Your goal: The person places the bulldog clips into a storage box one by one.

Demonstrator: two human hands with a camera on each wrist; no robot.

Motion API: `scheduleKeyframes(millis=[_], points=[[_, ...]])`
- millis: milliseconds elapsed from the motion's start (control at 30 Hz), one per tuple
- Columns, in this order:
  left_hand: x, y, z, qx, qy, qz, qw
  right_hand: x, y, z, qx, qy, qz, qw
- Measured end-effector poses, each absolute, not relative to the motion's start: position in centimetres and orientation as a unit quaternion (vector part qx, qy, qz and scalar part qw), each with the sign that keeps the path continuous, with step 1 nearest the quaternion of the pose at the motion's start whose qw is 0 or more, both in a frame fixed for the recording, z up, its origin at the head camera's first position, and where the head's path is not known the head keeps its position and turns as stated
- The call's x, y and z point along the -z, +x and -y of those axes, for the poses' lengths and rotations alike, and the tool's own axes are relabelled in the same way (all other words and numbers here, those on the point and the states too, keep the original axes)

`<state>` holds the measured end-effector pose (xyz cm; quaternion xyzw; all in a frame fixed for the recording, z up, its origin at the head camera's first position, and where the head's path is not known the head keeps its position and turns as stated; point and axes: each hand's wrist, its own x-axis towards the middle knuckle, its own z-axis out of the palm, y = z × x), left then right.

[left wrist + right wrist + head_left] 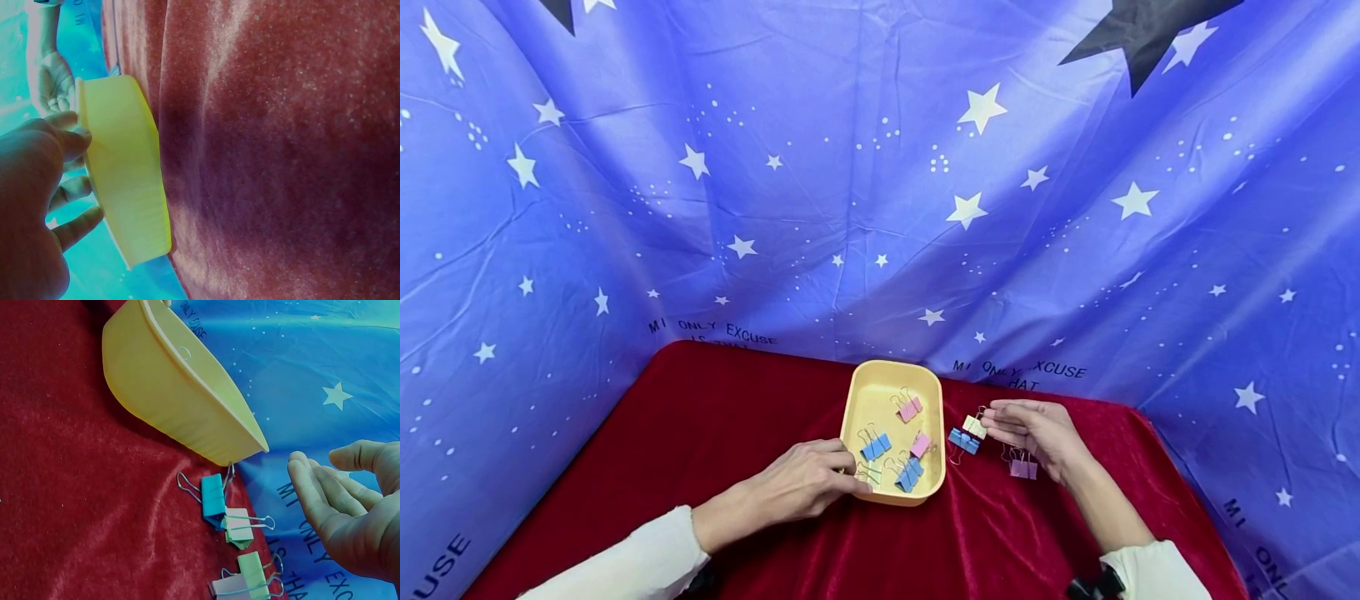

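Left hand [31, 181]: nearest the wrist camera, gripping the tub rim, thumb against the outer wall.
Yellow tub [872, 400]: on the worktop [722, 417], between both hands.
Clips inside: pink clips [909, 409], blue clips [875, 447] and one pale green clip [870, 475], scattered, five altogether.
Clips outside: blue one [213, 495] and cream one [239, 526] just beside each other, plus a light green one [253, 575] and a purple one [1023, 469], right of the tub.
Progress: seems partway; five in, at least four apparently left.
Right hand [1037, 433]: fingers straight, close together, holding nothing, near the outside clips.
Worktop cover: red cloth.
Backdrop: blue star-printed curtain [850, 208].
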<state>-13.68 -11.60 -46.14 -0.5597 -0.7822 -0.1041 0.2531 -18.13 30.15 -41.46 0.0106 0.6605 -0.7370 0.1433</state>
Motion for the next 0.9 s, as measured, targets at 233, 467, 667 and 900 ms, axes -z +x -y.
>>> scheduleKeyframes(millis=[233,467,667,900], points=[[46.1,-13.7,11.6,0.098,-0.561,0.781,0.256,41.6,-18.0,-30.8,0.727,0.025,-0.671,0.142],[46.1,-13.7,11.5,0.101,-0.562,0.781,0.252,41.9,-17.9,-31.3,0.721,0.029,-0.678,0.138],[46.0,-13.7,11.5,0.103,-0.562,0.781,0.25,41.7,-17.6,-32.0,0.725,0.025,-0.675,0.133],[46.0,-13.6,11.5,0.107,-0.56,0.782,0.25,42.0,-17.5,-32.9,0.712,0.032,-0.69,0.128]])
